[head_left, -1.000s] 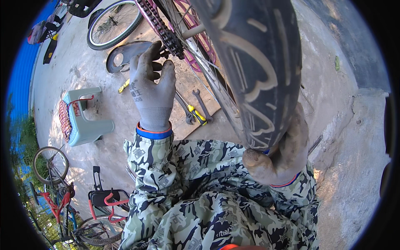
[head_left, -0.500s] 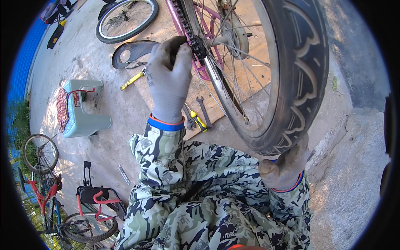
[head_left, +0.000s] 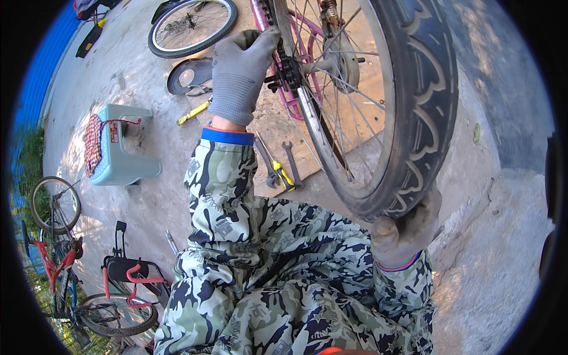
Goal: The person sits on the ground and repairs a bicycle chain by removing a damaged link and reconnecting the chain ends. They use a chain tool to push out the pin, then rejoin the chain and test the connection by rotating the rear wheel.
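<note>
A bicycle wheel with a thick black tyre stands upright before me, joined to a pink frame. My left hand, in a grey glove, is closed at the chain, thumb and fingertips pinched on it just above the black sprocket. The fingertips partly cover the chain there. Low on the wheel, my right hand, in a soiled grey glove, curls round the bottom of the tyre, its thumb toward me. Spokes and a rusty spring show behind the rim.
Two wrenches, one of them a plain open-ended wrench, and a yellow-black screwdriver lie by a brown board. Left are a yellow-handled tool, a black guard, a loose wheel, a pale stool and a red bicycle.
My left hand has moved up along the chain, from beside the sprocket to above it. The right hand keeps its place under the tyre. The whole view has shifted slightly.
</note>
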Tool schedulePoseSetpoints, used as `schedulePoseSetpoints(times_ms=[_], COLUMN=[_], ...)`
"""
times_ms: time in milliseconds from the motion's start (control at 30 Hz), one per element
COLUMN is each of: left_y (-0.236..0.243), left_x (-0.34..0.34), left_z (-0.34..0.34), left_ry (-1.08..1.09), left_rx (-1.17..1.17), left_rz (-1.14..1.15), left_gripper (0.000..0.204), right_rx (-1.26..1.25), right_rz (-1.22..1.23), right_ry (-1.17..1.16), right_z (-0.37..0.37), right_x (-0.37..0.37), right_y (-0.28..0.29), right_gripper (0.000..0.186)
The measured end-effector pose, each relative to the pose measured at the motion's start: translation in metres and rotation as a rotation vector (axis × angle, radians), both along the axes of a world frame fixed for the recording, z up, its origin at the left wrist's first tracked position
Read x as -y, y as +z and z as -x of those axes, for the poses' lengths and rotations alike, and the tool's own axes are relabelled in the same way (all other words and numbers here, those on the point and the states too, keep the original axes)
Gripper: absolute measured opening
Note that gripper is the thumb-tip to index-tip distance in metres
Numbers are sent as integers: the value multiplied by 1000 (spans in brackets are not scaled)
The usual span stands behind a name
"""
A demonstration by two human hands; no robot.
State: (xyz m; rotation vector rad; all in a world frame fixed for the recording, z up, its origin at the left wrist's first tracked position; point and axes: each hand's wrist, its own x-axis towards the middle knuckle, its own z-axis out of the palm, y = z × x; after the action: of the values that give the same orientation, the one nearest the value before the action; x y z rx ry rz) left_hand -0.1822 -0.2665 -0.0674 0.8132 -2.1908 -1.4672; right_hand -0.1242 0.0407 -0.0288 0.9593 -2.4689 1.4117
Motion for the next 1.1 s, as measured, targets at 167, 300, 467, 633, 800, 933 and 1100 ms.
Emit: schedulePoseSetpoints(times_ms=[167,300,467,633,800,933,1100], left_y=[-1,1,1,-2,-7,-7,-5], left_x=[-4,-5,-8,-7,-6,-6,-8], left_z=[0,-2,-5,-8,-11,-13,-15], left_ry=[-15,-24,-35,-63,-86,-104,-117], left_rx=[-44,-35,-51,-70,-57,-13,-11], left_rz=[-45,-100,-130,-152,-144,-85,-102], left_gripper=[36,33,31,31,32,33,34], right_rx=[-26,-181,-60,70,-9,148,-13], right_rz=[-44,-56,-58,-103,-351,-49,-21], right_ry=[24,-3,100,230,393,219,161], right_z=[2,1,6,10,18,10,8], right_x=[-2,4,-2,-9,-17,-15,-18], right_y=[3,0,1,8,13,8,9], right_gripper=[75,70,64,57,64,66,62])
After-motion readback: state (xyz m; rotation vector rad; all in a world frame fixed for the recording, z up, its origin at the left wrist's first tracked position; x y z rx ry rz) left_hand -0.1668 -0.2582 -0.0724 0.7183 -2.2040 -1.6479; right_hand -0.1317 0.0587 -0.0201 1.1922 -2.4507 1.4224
